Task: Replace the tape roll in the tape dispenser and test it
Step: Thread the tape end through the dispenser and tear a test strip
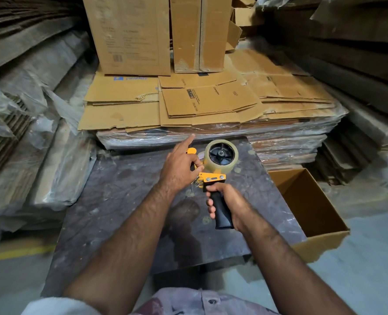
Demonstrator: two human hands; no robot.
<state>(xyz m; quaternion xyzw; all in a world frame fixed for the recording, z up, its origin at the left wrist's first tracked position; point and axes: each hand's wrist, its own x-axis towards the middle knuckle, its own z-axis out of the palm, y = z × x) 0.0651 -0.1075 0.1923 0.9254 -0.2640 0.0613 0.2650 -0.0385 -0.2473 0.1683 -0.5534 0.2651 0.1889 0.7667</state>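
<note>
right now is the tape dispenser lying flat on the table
No, the right hand holds the tape dispenser up by its black handle above the table, while the left hand touches its front.

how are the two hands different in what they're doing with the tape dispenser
The right hand is wrapped in a full fist around the black handle; the left hand sits at the yellow front end beside the tape roll, fingers only partly curled. The left hand's index finger points out straight, while the right hand's fingers are all closed. Both touch the tape dispenser, held above the dark table.
</note>
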